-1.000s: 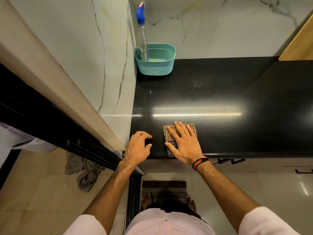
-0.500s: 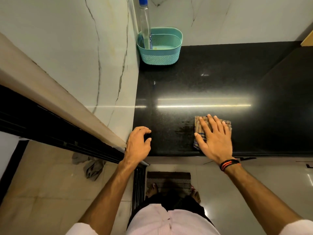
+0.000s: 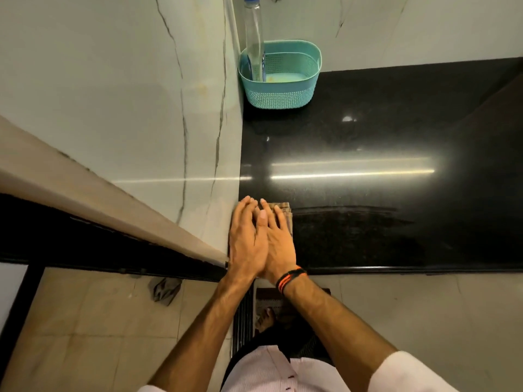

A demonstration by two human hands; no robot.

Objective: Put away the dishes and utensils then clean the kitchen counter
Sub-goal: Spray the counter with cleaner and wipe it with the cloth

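Black polished counter (image 3: 396, 142) — head view, one entry. My left hand (image 3: 246, 239) lies flat at the counter's near left corner against the marble wall (image 3: 113, 94), fingers straight. My right hand (image 3: 276, 241) lies just beside it, touching it, fingers straight, pressing the checked cloth (image 3: 285, 213) onto the counter. Damp streak (image 3: 353, 222) runs right from the cloth. Teal basket (image 3: 280, 91) in the far corner — spray bottle (image 3: 254, 43) upright inside.
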